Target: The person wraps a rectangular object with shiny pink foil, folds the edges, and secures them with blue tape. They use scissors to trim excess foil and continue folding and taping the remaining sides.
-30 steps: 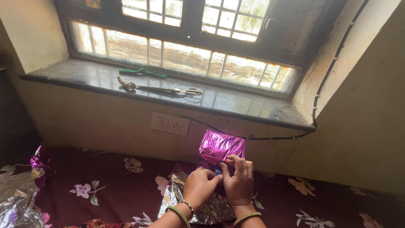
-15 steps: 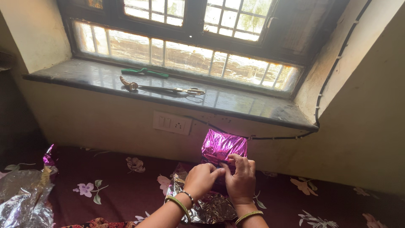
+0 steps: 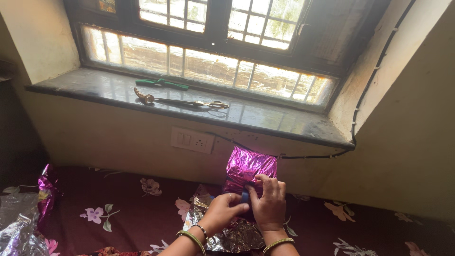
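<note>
Head view: you are pinching your left hand [image 3: 222,207] and right hand [image 3: 269,201] together on the purple foil parcel [image 3: 249,167]; its top is wrapped, its near flap unfinished.

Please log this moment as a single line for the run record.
left hand: pinching dark blue piece | right hand: gripping pink foil wrap | under hands: silver foil sheet | sill: scissors

Crinkled, shiny magenta foil-wrapped parcel [image 3: 250,166], roughly square, upright and tilted slightly, pinched at its lower edge (a small dark blue patch shows there). Under it, loose crumpled foil sheet [image 3: 237,234], silver side up, lying on the bed.
</note>
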